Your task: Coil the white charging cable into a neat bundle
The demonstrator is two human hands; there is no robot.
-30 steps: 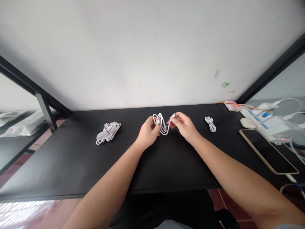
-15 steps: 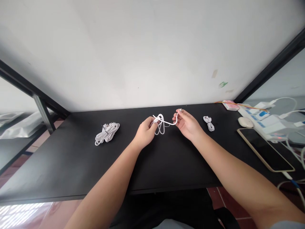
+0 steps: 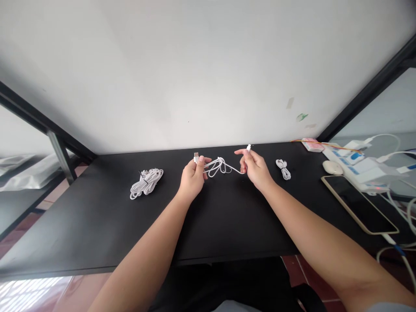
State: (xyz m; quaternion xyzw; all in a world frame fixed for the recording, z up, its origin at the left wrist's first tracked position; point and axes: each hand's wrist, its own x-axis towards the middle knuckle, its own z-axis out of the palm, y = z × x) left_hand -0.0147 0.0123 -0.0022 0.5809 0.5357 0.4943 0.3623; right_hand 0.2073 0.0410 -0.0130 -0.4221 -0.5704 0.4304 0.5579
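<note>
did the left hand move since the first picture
Yes, the left hand has moved to the left, closer to the big cable bundle.

the left hand [image 3: 191, 177] grips a white cable [image 3: 220, 164] near its metal-tipped plug [image 3: 196, 157] and the right hand [image 3: 257, 170] its other end [image 3: 248, 147], over a black table [image 3: 227, 221] between a large cable bundle [image 3: 147, 183] and a small bundle [image 3: 284, 170].

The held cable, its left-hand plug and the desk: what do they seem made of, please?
Cable: probably flexible plastic or rubber, smooth white, no braid visible. Plug: greyish tip, likely metal, in a white, apparently plastic housing. Desk: black, satin-looking surface with soft sheen; laminate or painted, I can't tell.
</note>
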